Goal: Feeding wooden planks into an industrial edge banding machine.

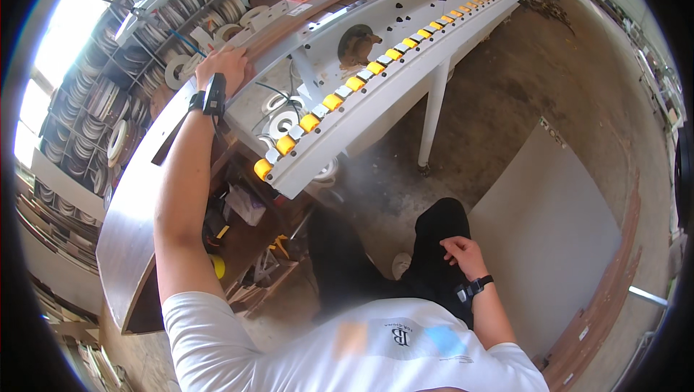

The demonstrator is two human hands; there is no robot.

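My left arm reaches up to the machine at the upper left. There my left hand [223,72] is closed over the near end of a long brown board [278,39], its fingertips partly hidden. The board lies along the machine's upper edge, beside a grey-white rail with a row of yellow rollers [332,102]. Lower right, my right hand [464,254] hovers by my right thigh, fingers loosely bent and apart, holding nothing. A dark band with a small device sits on each wrist.
Racks of edge-banding rolls [94,113] stand at the left. A curved worktop [134,247] bends round my left side, with a tool shelf [264,276] beneath. A large grey panel [557,226] lies at the right beside brown strips [603,320]. A machine leg [434,117] stands ahead.
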